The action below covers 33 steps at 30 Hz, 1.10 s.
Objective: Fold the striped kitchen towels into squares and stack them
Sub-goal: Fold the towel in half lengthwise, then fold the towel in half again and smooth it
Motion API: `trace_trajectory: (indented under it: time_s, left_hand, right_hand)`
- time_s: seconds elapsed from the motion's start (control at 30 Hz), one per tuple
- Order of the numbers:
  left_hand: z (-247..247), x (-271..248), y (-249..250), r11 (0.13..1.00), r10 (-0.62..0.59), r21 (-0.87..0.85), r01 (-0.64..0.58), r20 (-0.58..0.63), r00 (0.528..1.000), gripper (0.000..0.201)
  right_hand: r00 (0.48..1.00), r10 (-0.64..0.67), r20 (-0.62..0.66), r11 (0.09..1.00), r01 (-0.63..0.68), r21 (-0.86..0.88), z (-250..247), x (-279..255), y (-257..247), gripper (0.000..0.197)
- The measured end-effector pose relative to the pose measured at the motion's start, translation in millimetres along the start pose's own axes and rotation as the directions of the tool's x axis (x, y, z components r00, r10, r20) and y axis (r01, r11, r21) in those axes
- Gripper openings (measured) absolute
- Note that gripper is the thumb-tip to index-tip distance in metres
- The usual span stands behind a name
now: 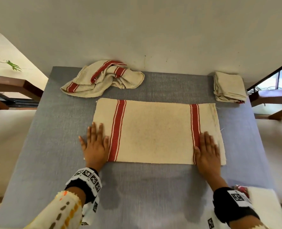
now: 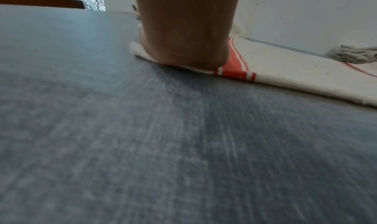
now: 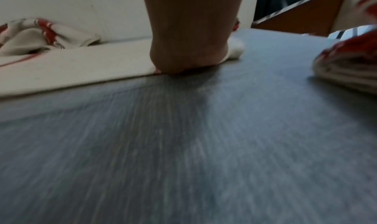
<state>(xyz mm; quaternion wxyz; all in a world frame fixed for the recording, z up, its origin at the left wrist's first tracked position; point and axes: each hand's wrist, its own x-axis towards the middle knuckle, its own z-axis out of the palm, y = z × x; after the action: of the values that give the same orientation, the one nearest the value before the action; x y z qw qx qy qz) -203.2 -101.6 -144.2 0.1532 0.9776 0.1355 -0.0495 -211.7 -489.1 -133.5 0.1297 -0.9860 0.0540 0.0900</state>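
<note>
A cream towel with two red stripes (image 1: 155, 131) lies flat as a wide rectangle on the grey table (image 1: 54, 129). My left hand (image 1: 94, 142) presses flat on its left end, fingers straight, beside the left stripe. On the right end, over the right stripe, my right hand (image 1: 207, 151) lies flat too. The left wrist view shows the left palm heel (image 2: 183, 50) on the towel's near edge (image 2: 285, 75); the right wrist view shows the right palm heel (image 3: 189, 54) on the towel (image 3: 81, 69). A crumpled striped towel (image 1: 102, 78) lies at the back left. A stack of folded towels (image 1: 229, 87) sits back right.
A white wall (image 1: 137, 30) runs along the table's far edge. Wooden chair arms (image 1: 13, 85) flank the table on both sides. More folded cloth (image 1: 262, 200) lies near my right wrist, at the table's front right, also visible as a cloth bundle (image 3: 346, 69).
</note>
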Motion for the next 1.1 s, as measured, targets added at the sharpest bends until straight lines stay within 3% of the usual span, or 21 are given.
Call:
trace_trajectory:
  time_s: [0.1,0.17,0.23,0.37,0.53,0.67,0.77,0.87,0.97,1.03,1.1]
  left_hand:
    - [-8,3,3,0.999,0.004,0.032,-0.004,0.003,1.0,0.07]
    - [-13,5,9,0.999,0.009,0.05,-0.009,0.016,1.0,0.065]
    - [-18,8,18,0.999,0.041,0.032,-0.041,0.015,0.999,0.052]
    - [-26,15,33,0.994,0.112,0.024,-0.111,-0.023,0.993,0.04]
    - [-33,30,44,0.988,0.157,0.003,-0.156,-0.011,0.988,0.032]
    - [-44,47,48,0.986,0.156,0.049,-0.159,0.054,0.986,0.028]
    - [-56,60,59,0.978,0.192,0.068,-0.199,0.099,0.976,0.026]
    - [-65,77,86,0.955,0.296,-0.034,-0.296,0.216,0.93,0.025]
    - [-71,92,125,0.894,0.437,-0.234,-0.381,0.277,0.856,0.024]
    - [-77,97,159,0.859,0.469,-0.372,-0.352,0.296,0.832,0.025]
    - [-82,98,191,0.822,0.455,-0.519,-0.236,0.347,0.82,0.032]
  right_hand:
    - [0.972,0.201,-0.125,0.979,-0.197,0.044,-18,5,5,0.059]
    - [0.88,0.425,-0.21,0.903,-0.397,0.166,-31,8,2,0.048]
    - [0.817,0.559,-0.138,0.82,-0.521,0.235,-40,12,-3,0.051]
    - [0.776,0.63,0.02,0.733,-0.602,0.317,-46,21,0,0.054]
    - [0.789,0.586,0.183,0.69,-0.604,0.398,-60,27,8,0.042]
    - [0.786,0.563,0.254,0.605,-0.602,0.522,-76,30,6,0.049]
    - [0.803,0.534,0.267,0.56,-0.572,0.599,-89,32,-1,0.043]
    - [0.867,0.464,0.182,0.646,-0.472,0.6,-102,35,-15,0.039]
    - [0.943,0.306,0.13,0.744,-0.322,0.585,-112,35,-38,0.031]
    - [0.972,0.204,0.118,0.777,-0.234,0.584,-117,33,-56,0.03]
    - [0.987,0.123,0.1,0.801,-0.158,0.577,-120,31,-72,0.03]
